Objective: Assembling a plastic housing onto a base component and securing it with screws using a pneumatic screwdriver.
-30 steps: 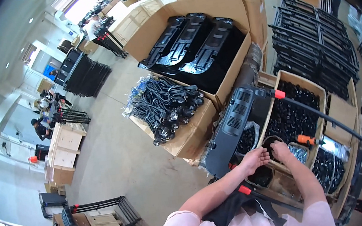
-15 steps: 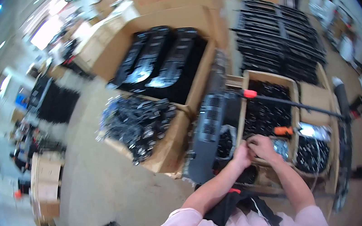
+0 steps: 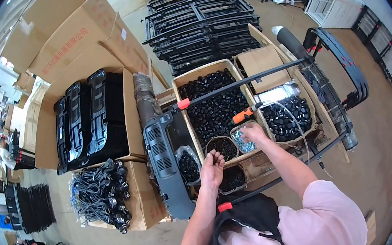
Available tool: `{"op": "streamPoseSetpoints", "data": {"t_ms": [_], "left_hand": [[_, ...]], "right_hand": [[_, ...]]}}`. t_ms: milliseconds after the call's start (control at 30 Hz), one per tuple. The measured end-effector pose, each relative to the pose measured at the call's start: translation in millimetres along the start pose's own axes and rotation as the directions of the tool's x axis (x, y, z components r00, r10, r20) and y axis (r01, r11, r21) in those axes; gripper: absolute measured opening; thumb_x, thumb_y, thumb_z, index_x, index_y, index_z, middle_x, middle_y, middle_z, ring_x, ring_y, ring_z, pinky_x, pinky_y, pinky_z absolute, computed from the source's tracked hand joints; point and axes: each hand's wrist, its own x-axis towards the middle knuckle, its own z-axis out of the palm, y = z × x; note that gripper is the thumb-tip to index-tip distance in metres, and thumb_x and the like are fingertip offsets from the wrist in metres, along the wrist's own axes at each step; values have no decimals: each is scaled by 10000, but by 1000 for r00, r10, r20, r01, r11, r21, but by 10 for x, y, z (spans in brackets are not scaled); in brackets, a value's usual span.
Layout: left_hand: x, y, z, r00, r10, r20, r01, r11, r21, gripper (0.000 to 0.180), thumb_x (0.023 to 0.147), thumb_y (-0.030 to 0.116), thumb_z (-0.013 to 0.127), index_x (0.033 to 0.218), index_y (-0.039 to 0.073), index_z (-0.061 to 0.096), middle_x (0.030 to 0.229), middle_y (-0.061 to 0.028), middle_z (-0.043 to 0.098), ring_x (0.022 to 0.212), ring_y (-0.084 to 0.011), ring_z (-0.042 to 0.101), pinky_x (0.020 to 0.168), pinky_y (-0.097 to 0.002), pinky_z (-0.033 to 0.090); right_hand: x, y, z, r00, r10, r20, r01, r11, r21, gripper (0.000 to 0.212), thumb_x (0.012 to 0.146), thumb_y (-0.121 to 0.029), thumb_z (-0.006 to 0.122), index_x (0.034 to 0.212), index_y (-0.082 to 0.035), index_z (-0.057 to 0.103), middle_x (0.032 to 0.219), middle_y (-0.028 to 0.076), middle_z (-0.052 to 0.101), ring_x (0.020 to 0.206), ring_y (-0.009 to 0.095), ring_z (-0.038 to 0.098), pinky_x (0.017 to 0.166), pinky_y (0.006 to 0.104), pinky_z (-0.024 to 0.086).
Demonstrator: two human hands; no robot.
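Note:
My left hand is palm up with its fingers curled in, beside a round tub of small dark parts. Whatever it holds is too small to name. My right hand reaches over a small bin of silvery screws, its fingers bent and drawn together, the tips hard to see. Just beyond it lies an orange power screwdriver with a cable. A black tube frame with red end pieces spans the bins. Against its left side stands a dark grey vented plastic panel.
A wooden tray holds black caps, with more caps at right. On the left are a carton of glossy black panels and a heap of cables. Black frames are stacked beyond. Curved black frames hang at right.
My two hands were together over the near bins; they are now apart, the right over the screws. The view has turned, so the cartons and bins sit further left.

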Motion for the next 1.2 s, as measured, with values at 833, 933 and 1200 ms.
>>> {"op": "streamPoseSetpoints", "data": {"t_ms": [833,933,1200], "left_hand": [[-703,-20,33,993,77,-85,-58,976,211,335,1104,362,575,1206,69,702,1025,-44,740,893,-167,709,744,-303,587],[-722,-9,-120,992,98,-78,-79,973,218,363,1115,372,551,1258,65,682,956,-35,713,810,-152,679,687,-300,546],[-804,50,85,983,58,-172,-42,995,93,326,1128,376,515,1219,85,630,961,-16,698,813,-146,635,702,-296,504]], "right_hand": [[726,-122,647,887,-462,29,414,765,-494,524,846,-293,836,1299,-134,627,1038,163,765,1005,397,735,890,454,568],[590,-209,584,835,-547,54,515,745,-424,504,851,-233,826,1315,-126,661,1033,144,774,974,309,762,878,399,582],[-411,-905,277,759,-636,138,647,761,-55,556,872,-77,816,1374,-39,580,1197,131,726,1063,178,701,976,334,561]]}}
